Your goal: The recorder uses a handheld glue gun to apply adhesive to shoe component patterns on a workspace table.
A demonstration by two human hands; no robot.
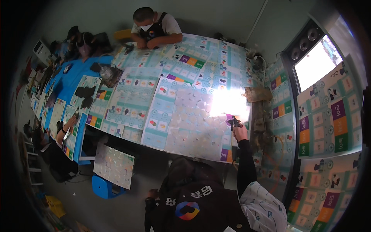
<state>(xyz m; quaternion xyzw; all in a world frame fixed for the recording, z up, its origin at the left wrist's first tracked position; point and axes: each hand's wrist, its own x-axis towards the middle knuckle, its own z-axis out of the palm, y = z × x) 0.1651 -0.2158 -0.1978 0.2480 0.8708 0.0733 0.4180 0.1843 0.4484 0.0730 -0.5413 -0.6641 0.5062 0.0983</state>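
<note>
At the right end of the table, my right hand (pixel 241 133) is closed around a small dark pistol-shaped tool (pixel 234 122). It is held over the right edge of a printed sheet, where a purple block shows; whether the tool touches the sheet I cannot tell. Just left of it, a mat of pale, shiny, translucent pieces (pixel 197 125) covers much of the printed sheet (pixel 153 127). Down beside my lap, away from the table, is my left hand (pixel 153 193). Its fingers are too dark and small to read.
Bright glare lies on the table's right side, next to a brown paper piece (pixel 258 94). A person (pixel 156 31) sits across the table; another (pixel 54 150) works at left. A blue stool (pixel 104 188) with a sheet above it stands left of me. Printed posters cover the right wall.
</note>
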